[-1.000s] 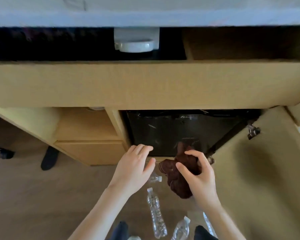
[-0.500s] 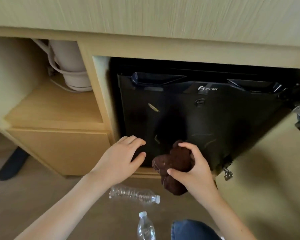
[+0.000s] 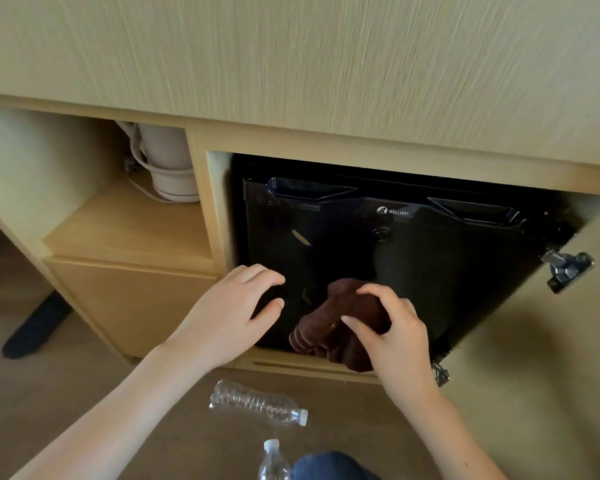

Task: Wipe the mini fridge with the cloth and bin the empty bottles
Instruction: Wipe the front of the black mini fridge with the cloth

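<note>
Fridge (image 3: pixel 430 265) sits shut in the cabinet bay, black door facing out; right hand (image 3: pixel 395 334) clenched on the brown cloth (image 3: pixel 329 327), bunched against the door's lower middle, while left hand (image 3: pixel 229 317) is loose with fingers spread, empty, at the door's lower-left edge, whether touching I cannot tell. One bottle (image 3: pixel 257 407) lies on its side on the floor below the fridge, a second bottle (image 3: pixel 274 462) further below it at the frame edge, kettle (image 3: pixel 168 164) on the shelf left of the fridge
</note>
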A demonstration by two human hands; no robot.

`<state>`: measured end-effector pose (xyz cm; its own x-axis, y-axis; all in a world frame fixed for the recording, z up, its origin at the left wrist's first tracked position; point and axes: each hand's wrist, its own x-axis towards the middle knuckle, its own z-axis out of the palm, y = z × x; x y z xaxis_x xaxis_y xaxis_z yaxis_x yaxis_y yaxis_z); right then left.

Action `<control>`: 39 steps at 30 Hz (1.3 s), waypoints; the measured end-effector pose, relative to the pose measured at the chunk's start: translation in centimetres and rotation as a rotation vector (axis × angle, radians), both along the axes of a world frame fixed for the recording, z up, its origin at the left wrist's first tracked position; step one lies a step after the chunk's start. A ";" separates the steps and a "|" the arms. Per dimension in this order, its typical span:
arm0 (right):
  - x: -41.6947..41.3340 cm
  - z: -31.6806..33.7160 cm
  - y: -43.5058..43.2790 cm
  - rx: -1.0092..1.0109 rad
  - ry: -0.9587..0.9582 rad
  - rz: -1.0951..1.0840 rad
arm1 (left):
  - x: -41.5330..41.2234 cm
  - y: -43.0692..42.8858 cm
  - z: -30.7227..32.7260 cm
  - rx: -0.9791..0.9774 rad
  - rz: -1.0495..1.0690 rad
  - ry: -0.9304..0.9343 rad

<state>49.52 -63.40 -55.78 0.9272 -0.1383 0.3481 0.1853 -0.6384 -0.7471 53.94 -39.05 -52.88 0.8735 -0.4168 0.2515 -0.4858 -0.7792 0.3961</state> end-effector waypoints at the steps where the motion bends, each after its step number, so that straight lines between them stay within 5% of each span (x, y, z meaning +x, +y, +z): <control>1: 0.0 0.1 -0.1 0.011 -0.023 -0.013 | -0.3 0.1 0.2 -0.001 0.006 -0.002; 8: 0.2 0.4 -1.3 -0.112 -0.195 -0.175 | -1.3 -0.2 2.1 -0.002 0.054 -0.013; 14: 0.0 2.4 -2.4 0.219 -0.033 0.040 | -1.2 -1.5 3.9 -0.001 0.053 -0.053; 22: 0.2 3.7 -2.4 0.412 -0.097 0.103 | -1.1 -2.3 5.1 -0.003 0.048 -0.075; 34: 1.8 4.5 0.8 0.597 -0.231 0.024 | 0.4 -0.5 5.5 0.032 0.006 -0.096; 39: 4.2 4.9 2.5 0.512 -0.421 -0.087 | 1.6 0.6 5.2 -0.034 -0.002 -0.165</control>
